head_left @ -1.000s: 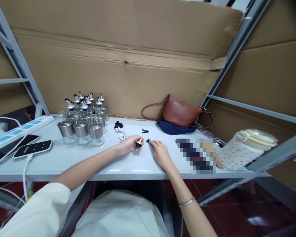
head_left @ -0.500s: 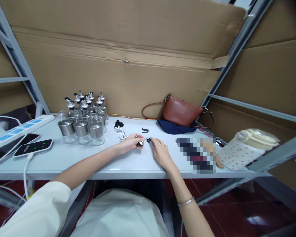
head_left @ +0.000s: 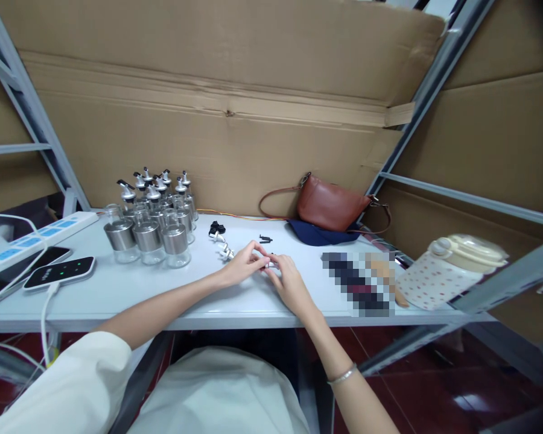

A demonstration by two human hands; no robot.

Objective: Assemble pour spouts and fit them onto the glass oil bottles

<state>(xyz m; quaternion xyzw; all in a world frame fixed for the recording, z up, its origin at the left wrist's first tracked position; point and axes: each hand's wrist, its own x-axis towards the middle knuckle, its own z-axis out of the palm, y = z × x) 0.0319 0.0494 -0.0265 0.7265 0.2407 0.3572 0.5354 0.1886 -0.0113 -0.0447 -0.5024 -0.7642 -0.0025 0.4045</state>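
And the fingertips meet! Left hand (head_left: 242,267) and right hand (head_left: 294,286) pinch a small silver part (head_left: 271,264), mostly hidden, over the table (head_left: 244,304). Rear bottles (head_left: 192,208) wear pourers (head_left: 127,191); front bottles (head_left: 151,237) stand bare-necked, loose tops (head_left: 227,252) nearby.

Clear bottles (head_left: 151,239) with silver bands (head_left: 176,239); pourers (head_left: 227,252) silver, small parts (head_left: 216,228) black. Bag (head_left: 332,203) reddish-brown, cloth (head_left: 321,235) navy, container (head_left: 443,278) white with reddish dots, lid (head_left: 477,251) cream. Power strip (head_left: 40,240) white-and-blue, tabletop (head_left: 117,290) pale grey, cardboard (head_left: 208,78) tan, floor (head_left: 425,398) dark red.
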